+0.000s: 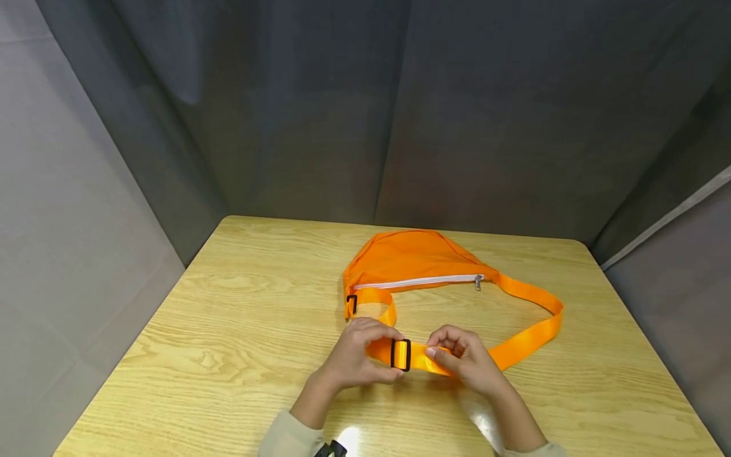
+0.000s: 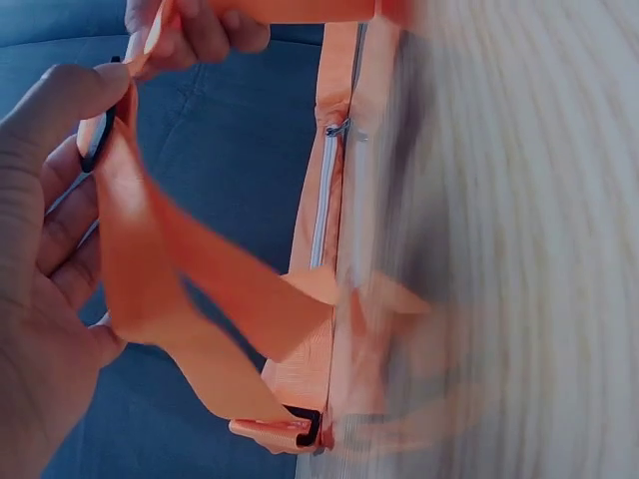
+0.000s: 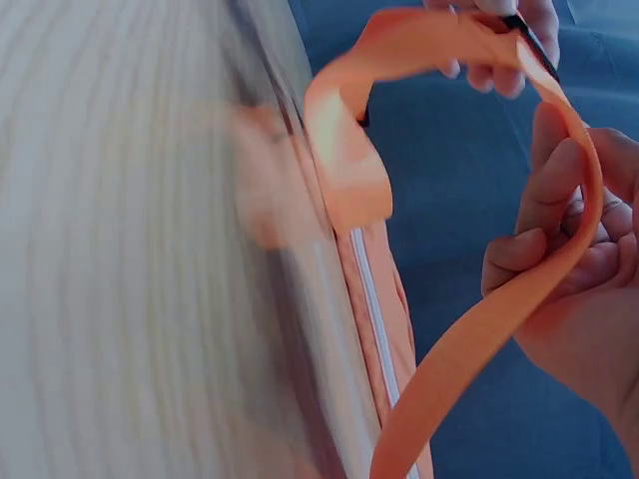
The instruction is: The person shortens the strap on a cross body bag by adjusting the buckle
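Observation:
An orange waist bag (image 1: 417,257) with a white zipper (image 1: 419,280) lies toward the back of the table, its strap (image 1: 528,339) looping round to the front. My left hand (image 1: 361,355) grips the black slider buckle (image 1: 401,355) by its upper and lower ends, between thumb and fingers. To its right, my right hand (image 1: 465,358) pinches the strap between thumb and curled fingers. The right wrist view shows the strap (image 3: 489,314) running across the right palm. A second black buckle (image 2: 308,427) joins the strap to the bag's left end.
The wooden table (image 1: 240,304) has a dark curtain (image 1: 297,127) behind it. Pale grey panels (image 1: 74,254) stand on the left and right sides. A metal zipper pull (image 1: 478,283) hangs at the right end of the zipper.

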`<state>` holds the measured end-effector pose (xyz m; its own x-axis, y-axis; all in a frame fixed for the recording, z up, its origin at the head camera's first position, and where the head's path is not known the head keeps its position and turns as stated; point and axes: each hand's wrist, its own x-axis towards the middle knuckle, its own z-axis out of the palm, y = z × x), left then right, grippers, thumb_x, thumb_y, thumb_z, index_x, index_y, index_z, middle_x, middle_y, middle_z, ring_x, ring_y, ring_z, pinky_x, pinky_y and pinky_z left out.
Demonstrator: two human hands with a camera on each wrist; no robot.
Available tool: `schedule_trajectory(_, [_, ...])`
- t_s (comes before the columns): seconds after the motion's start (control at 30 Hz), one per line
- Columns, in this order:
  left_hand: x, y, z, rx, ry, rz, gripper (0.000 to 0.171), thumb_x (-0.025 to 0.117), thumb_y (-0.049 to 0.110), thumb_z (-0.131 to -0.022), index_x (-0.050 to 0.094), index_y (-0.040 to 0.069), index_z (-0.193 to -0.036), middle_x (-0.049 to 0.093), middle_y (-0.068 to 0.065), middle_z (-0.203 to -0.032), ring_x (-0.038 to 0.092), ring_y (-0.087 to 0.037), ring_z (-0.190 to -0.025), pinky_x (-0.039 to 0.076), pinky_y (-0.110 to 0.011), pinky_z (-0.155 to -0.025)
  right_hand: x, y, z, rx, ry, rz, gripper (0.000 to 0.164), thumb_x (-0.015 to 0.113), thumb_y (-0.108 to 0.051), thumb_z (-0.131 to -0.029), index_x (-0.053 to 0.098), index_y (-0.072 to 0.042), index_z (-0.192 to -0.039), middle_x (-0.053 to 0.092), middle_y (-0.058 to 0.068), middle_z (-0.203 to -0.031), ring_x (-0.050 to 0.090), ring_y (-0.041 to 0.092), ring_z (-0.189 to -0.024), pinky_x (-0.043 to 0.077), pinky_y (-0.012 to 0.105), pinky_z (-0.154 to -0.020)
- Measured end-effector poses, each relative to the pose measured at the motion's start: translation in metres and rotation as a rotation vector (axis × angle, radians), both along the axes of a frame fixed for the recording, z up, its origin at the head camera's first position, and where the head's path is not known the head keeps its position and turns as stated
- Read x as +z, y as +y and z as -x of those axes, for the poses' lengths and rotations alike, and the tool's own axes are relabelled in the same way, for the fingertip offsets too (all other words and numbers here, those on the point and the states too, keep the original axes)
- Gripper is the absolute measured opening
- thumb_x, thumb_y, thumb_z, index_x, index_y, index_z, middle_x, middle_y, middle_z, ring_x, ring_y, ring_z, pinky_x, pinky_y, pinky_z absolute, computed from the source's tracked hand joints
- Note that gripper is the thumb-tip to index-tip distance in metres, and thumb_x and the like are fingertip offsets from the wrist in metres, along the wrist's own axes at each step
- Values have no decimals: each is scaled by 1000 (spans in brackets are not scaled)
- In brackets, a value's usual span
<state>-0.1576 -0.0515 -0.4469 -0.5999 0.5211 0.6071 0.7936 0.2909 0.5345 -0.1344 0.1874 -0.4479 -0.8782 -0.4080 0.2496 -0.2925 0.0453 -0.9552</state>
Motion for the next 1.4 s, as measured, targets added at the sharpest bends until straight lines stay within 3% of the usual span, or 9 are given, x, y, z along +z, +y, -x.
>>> schedule_trajectory(0.13, [0,3,1,-25,0,16,47,87,22,-55,69,13,-98,67,9,-94,55,-5,-90,39,-31,-90,-3,-8,2,46,-47,34,6,59,-1,-89,57,4,-92,55,3,-76,43,4,-57,40,19,-48])
schedule_trajectory(0.33, [-3,4,1,-47,21,-7,47,87,21,-55,69,11,-97,67,6,-94,57,-5,-89,42,-26,-86,-2,-14,1,50,-92,35,10,60,-2,-89,57,6,-94,57,4,-75,45,5,-58,40,18,-50])
schedule_trajectory(0.57, [-5,3,2,-95,27,-100,48,84,12,-54,65,9,-98,63,1,-92,58,-8,-85,50,-25,-75,4,1,5,84,-33,-164,21,61,-8,-90,59,1,-109,65,11,-92,62,18,-80,51,28,-66])
schedule_trajectory(0.73, [5,3,-3,-115,14,-140,49,84,5,-50,64,3,-94,62,-5,-87,59,-15,-81,52,-29,-72,4,16,8,86,-42,-256,13,62,-12,-90,65,-5,-100,65,5,-86,59,17,-77,49,30,-68])
schedule_trajectory(0.97, [31,2,-13,-126,17,-146,46,84,1,-49,64,-1,-91,64,-9,-86,61,-19,-79,51,-28,-73,-2,18,11,132,2,-117,8,57,-1,-90,64,0,-94,61,10,-78,53,10,-69,47,27,-57])
schedule_trajectory(1.1, [11,2,-4,-103,34,-122,46,86,9,-52,66,6,-94,66,-2,-90,61,-11,-84,48,-22,-78,-6,13,11,162,-28,-29,9,55,2,-90,63,4,-95,60,10,-79,51,8,-69,46,23,-56])
schedule_trajectory(1.2, [3,3,-1,-105,34,-119,47,86,11,-53,66,7,-95,66,-1,-90,60,-9,-85,47,-20,-79,-6,6,11,168,-23,-4,10,55,3,-90,63,4,-96,60,7,-80,50,7,-69,45,22,-55])
schedule_trajectory(1.4, [26,5,-14,-131,8,-131,45,84,2,-50,64,0,-91,64,-6,-85,60,-13,-79,49,-21,-74,-5,-5,12,203,9,15,11,54,5,-90,63,5,-96,62,11,-81,52,8,-72,44,22,-57])
